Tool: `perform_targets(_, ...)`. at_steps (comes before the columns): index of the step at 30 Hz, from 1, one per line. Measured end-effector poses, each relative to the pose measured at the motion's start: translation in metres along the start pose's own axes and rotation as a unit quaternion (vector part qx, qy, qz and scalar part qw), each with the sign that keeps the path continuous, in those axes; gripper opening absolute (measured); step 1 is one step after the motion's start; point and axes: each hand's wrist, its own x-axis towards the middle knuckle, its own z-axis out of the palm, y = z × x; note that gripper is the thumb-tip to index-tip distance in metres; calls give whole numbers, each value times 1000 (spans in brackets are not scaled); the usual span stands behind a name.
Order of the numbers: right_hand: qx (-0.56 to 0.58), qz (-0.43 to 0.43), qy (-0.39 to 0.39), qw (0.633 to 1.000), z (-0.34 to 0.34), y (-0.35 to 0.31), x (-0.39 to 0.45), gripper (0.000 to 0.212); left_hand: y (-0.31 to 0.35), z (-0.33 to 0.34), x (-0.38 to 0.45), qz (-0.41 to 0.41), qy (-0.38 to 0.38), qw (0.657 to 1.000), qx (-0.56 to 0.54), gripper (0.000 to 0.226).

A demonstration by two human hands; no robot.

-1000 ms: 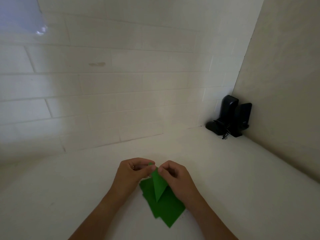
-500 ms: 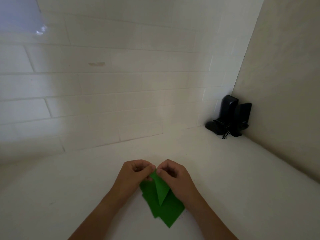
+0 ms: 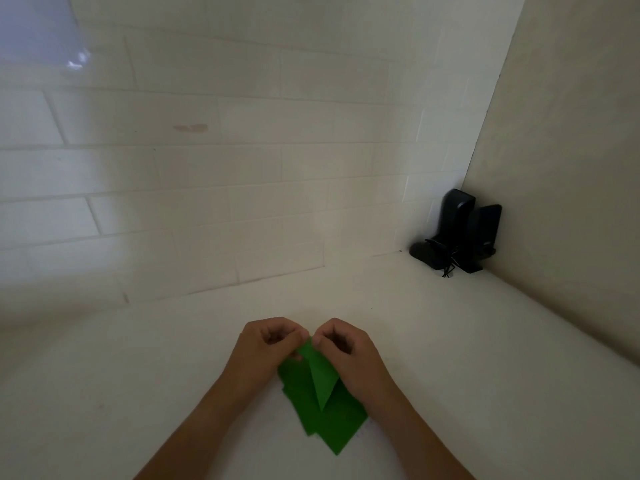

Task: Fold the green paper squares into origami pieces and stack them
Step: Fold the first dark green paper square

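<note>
Left hand [image 3: 268,344] and right hand [image 3: 346,346] knuckles-up, fingertips pinching top of folded green piece [image 3: 320,375], above green paper squares [image 3: 329,424] on desk [image 3: 450,358].

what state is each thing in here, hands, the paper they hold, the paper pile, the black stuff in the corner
left hand: fingers curled, pinching the top of the folded piece
right hand: fingers curled, pinching the same top from the other side
folded green piece: creased to a narrow point, tip down, held over the pile
green paper squares: flat, loosely overlapped on the counter
black speakers: upright in the corner, untouched
</note>
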Motion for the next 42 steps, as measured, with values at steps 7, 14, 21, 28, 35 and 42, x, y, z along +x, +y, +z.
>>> perform_targets(7, -13, -2, 13, 1000, -1, 4, 2, 18, 0, 0, 1, -15, 13, 999, -34, 13)
perform_targets(14, 2, -3, 19, 1000, 0, 4, 1, 16, -2, 0, -2, 0, -17, 1000, -6, 14)
perform_targets(21, 10, 18, 31, 999, -1, 6, 4, 17, 1, -1, -1, 8, -3, 998, -58, 12)
perform_targets(28, 37, 37, 37, 998, -4, 3, 2, 15, -1, -3, 1, 6, 9, 998, -61, 9)
perform_targets(35, 7, 49, 42, 998, -4, 5, 3, 17, -5, -4, 3, -4, 23, 998, -58, 9)
perform_targets(42, 29, 44, 28, 998, -4, 3, 2, 12, -4, -5, 3, -1, 46, 997, -70, 8)
